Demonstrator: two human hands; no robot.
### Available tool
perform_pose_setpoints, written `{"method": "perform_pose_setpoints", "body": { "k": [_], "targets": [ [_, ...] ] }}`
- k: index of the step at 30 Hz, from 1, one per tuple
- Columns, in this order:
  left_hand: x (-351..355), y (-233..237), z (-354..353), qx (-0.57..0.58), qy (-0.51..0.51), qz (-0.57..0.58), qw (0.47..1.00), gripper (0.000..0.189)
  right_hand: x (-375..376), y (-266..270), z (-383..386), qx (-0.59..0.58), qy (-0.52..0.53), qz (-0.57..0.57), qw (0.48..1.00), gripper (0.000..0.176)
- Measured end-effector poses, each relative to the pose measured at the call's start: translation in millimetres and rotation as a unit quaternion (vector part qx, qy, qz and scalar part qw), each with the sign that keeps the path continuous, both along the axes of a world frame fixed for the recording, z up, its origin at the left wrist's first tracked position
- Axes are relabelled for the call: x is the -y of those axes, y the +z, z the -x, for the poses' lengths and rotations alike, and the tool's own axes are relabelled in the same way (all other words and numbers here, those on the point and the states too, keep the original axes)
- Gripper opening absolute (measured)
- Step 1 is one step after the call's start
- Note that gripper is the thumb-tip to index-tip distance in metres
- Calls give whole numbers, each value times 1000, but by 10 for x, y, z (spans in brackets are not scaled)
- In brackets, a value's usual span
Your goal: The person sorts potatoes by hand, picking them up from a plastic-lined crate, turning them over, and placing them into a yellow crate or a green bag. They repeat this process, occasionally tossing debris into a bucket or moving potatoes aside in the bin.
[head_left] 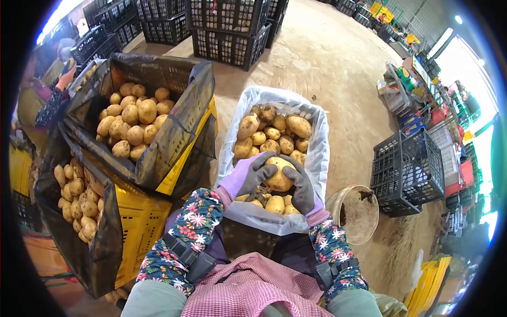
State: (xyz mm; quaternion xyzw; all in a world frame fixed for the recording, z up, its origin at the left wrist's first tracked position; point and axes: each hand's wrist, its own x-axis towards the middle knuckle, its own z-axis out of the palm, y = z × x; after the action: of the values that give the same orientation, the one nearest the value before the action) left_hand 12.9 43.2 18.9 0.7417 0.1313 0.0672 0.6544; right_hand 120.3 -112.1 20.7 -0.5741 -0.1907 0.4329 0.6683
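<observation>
Between my two gloved hands is a large pale potato (279,175), held above a crate lined with white plastic (320,153). My left hand (253,171), in a purple and grey glove, wraps round its left side. On its right side my right hand (302,185) closes in the same way. Under and beyond them, more potatoes (271,133) fill the lined crate, some smeared with dark soil. A few with dark clods show just below my hands.
To the left stand two yellow crates (142,232) with dark liners, both holding potatoes (135,113). Black crates (227,47) are stacked ahead, others (407,171) at right. A dirty white bucket (359,214) sits right of the lined crate. Another person (45,98) is at far left.
</observation>
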Motion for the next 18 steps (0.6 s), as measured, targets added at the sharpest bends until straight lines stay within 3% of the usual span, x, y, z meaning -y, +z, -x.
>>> {"method": "perform_pose_setpoints", "body": {
  "k": [1,5,7,8,9,10,11,12,13,14,15,17,18],
  "targets": [
    [3,16,-5,-52,27,-96,994,41,-10,-11,-11,8,-8,14,1000,53],
    [-41,-262,-41,4,32,-91,995,41,15,-143,-128,45,2,33,998,53],
    [-73,-335,-103,15,43,-136,990,47,16,-111,-162,159,2,57,986,52],
    [-110,-336,-100,104,7,-249,963,52,-24,-248,-211,66,-11,33,997,50],
    [-134,-339,-110,191,-30,-356,914,57,-5,-283,-230,65,-13,33,997,50],
    [-86,-341,-109,208,-77,-256,941,70,10,-257,-221,250,3,44,967,48],
    [-46,-342,-112,206,-77,-254,942,70,29,-223,-201,425,22,55,903,47],
    [4,-333,-110,170,-83,-90,978,71,36,-157,-220,423,24,56,904,47],
    [25,-291,-107,132,-84,76,985,72,9,-21,-268,223,80,148,960,45],
    [-26,-317,-93,96,-83,154,980,64,-26,57,-309,14,131,231,964,42],
    [-88,-329,-85,61,-83,227,968,58,-40,28,-319,18,134,228,964,42],
    [-92,-187,-48,76,-48,316,944,50,-111,29,-279,103,-53,99,988,40],
    [-64,-293,-63,81,-22,362,929,49,-112,62,-267,183,-63,53,980,39]
  ]
}}
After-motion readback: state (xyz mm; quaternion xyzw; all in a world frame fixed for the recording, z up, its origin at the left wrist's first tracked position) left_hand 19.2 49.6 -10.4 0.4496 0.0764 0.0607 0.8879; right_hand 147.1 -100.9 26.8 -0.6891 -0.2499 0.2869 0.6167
